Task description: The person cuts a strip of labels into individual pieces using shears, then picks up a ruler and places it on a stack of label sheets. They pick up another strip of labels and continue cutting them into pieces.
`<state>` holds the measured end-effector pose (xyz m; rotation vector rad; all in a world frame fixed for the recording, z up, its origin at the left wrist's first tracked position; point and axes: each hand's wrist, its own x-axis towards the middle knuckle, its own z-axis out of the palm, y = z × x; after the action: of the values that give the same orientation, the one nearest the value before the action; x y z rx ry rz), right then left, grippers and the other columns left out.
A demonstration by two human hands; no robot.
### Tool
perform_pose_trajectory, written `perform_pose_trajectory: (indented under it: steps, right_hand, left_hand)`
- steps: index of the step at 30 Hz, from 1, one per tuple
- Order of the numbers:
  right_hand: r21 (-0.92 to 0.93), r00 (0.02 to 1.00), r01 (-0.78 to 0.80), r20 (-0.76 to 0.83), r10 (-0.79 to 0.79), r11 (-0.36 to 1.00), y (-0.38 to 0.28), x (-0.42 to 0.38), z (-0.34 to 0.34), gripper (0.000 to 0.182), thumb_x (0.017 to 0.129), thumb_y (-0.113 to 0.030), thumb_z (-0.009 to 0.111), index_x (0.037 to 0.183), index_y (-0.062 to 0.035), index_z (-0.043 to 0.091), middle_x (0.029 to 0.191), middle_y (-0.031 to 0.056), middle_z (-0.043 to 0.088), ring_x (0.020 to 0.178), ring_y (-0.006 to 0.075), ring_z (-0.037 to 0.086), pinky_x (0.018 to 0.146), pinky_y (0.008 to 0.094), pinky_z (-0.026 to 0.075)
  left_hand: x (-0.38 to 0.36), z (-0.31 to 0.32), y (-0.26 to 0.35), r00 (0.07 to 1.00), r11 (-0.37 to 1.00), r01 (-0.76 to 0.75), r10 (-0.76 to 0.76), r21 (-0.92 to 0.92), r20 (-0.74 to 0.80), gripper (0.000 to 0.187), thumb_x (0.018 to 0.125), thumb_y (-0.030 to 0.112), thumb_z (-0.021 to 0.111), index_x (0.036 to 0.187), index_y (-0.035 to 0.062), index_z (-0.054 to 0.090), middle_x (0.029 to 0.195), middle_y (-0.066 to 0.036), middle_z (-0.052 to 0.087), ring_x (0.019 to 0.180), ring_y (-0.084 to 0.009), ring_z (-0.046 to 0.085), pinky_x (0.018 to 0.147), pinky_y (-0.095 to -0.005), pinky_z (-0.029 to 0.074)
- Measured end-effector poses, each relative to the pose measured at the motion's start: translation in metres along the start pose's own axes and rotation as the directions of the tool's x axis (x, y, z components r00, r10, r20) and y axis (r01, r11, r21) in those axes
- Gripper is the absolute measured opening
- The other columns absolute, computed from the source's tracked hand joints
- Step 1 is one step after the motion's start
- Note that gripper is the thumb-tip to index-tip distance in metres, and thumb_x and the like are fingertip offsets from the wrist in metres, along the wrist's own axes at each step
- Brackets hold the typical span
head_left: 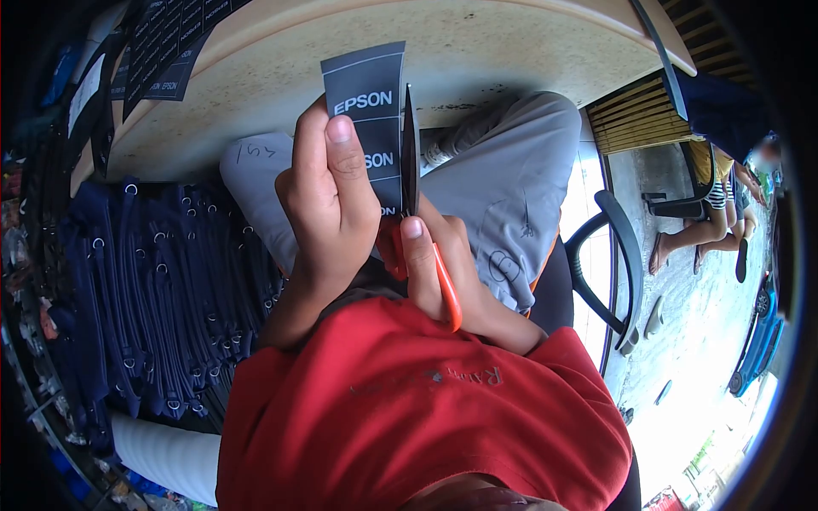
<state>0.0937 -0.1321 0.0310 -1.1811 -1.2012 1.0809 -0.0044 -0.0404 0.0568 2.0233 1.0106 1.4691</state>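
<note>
My left hand (328,183) pinches a dark strip of printed labels (366,81) between thumb and fingers, holding it upright above my lap. White EPSON lettering repeats down the strip, with thin white lines between the labels. My right hand (439,247) grips orange-handled scissors (447,289). Their dark blades (409,153) point up along the strip's right edge, close to it or touching it. The strip's lower end is partly hidden by my hands and the scissors.
A pale table (528,43) edges the front, with more EPSON label sheets (175,72) hanging at its left corner. Many navy straps with metal rings (162,298) hang at left. A chair armrest (630,272) stands at right; another person (716,196) sits beyond it.
</note>
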Motion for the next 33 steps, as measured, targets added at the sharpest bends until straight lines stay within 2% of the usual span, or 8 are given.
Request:
perform_pose_trajectory:
  steps: [3,9,11,21,24,26,29,33]
  right_hand:
    - [0.009,1.0,0.006,-0.01,-0.006,1.0,0.0,-0.001,0.0,0.026,0.1,-0.02,0.042,0.085,0.0016,0.044,0.051,0.0173,0.048,0.046,0.0394,0.052,0.047,0.0424,0.039]
    - [0.005,0.999,0.03,-0.02,-0.03,1.0,0.003,-0.001,0.001,0.025,0.099,-0.019,0.042,0.085,0.0022,0.043,0.05,0.0185,0.045,0.046,0.0406,0.05,0.046,0.0429,0.037]
    - [0.004,0.999,0.033,-0.019,-0.033,0.999,0.003,0.0,0.0,0.024,0.098,-0.018,0.042,0.085,0.0023,0.043,0.05,0.0191,0.044,0.046,0.0412,0.05,0.046,0.0431,0.037]
    - [-0.019,0.999,0.02,-0.027,-0.021,1.0,0.002,-0.001,0.0,0.017,0.095,-0.012,0.043,0.088,0.0033,0.044,0.05,0.0206,0.043,0.046,0.043,0.048,0.046,0.0443,0.036]
    - [-0.034,0.999,0.024,-0.029,-0.025,0.999,0.002,-0.001,0.001,0.016,0.095,-0.012,0.043,0.088,0.0035,0.044,0.05,0.0205,0.043,0.046,0.0431,0.048,0.046,0.0445,0.036]
    - [-0.046,0.999,0.032,-0.031,-0.034,0.998,0.003,-0.002,0.001,0.016,0.095,-0.012,0.043,0.088,0.0035,0.044,0.05,0.0205,0.042,0.046,0.0431,0.048,0.046,0.0445,0.036]
    - [-0.045,0.997,0.062,-0.041,-0.064,0.997,0.004,-0.001,0.002,0.017,0.095,-0.012,0.043,0.089,0.0037,0.044,0.05,0.0203,0.043,0.046,0.0426,0.048,0.046,0.0442,0.037]
    - [-0.036,0.998,0.05,-0.046,-0.051,0.998,0.002,-0.002,0.002,0.018,0.095,-0.013,0.043,0.09,0.0041,0.045,0.05,0.0195,0.044,0.046,0.042,0.049,0.046,0.0438,0.037]
  left_hand:
    - [0.0,0.001,0.004,0.999,0.999,-0.042,0.042,0.012,-0.013,0.026,0.104,0.017,0.04,0.108,-0.0023,0.057,0.057,0.0,0.046,0.049,-0.0042,0.04,0.044,-0.0229,0.031]
    - [-0.002,0.001,0.008,0.996,0.996,0.084,-0.083,0.013,-0.01,0.029,0.104,0.018,0.039,0.1,-0.0058,0.055,0.068,-0.001,0.046,0.06,-0.0077,0.036,0.053,-0.0262,0.03]
    - [-0.001,0.002,0.001,0.996,0.995,-0.084,0.086,0.058,-0.037,0.024,0.103,0.015,0.042,0.112,-0.0027,0.056,0.06,-0.002,0.051,0.05,-0.0056,0.045,0.045,-0.0228,0.035]
    - [-0.003,0.003,0.003,0.999,0.999,-0.038,0.039,0.034,-0.016,0.025,0.103,0.015,0.042,0.113,-0.0031,0.056,0.062,-0.004,0.053,0.052,-0.0068,0.048,0.047,-0.0236,0.038]
    - [-0.004,0.003,0.006,0.997,0.998,0.069,-0.068,0.012,-0.035,0.028,0.104,0.017,0.04,0.102,-0.0056,0.056,0.068,-0.001,0.046,0.06,-0.0077,0.035,0.053,-0.0264,0.029]
    - [-0.003,0.003,0.001,0.998,0.997,-0.044,0.046,0.07,-0.031,0.025,0.103,0.015,0.042,0.113,-0.0035,0.056,0.062,-0.005,0.054,0.052,-0.0074,0.049,0.047,-0.0239,0.038]
    - [-0.003,0.001,0.003,1.0,0.999,-0.02,0.02,0.027,-0.011,0.025,0.103,0.015,0.041,0.113,-0.0034,0.056,0.062,-0.005,0.054,0.052,-0.0075,0.049,0.047,-0.0238,0.038]
    - [-0.004,0.003,0.007,0.998,0.998,0.06,-0.06,0.008,-0.031,0.028,0.103,0.017,0.04,0.104,-0.0059,0.056,0.071,-0.003,0.049,0.062,-0.0098,0.038,0.055,-0.0279,0.033]
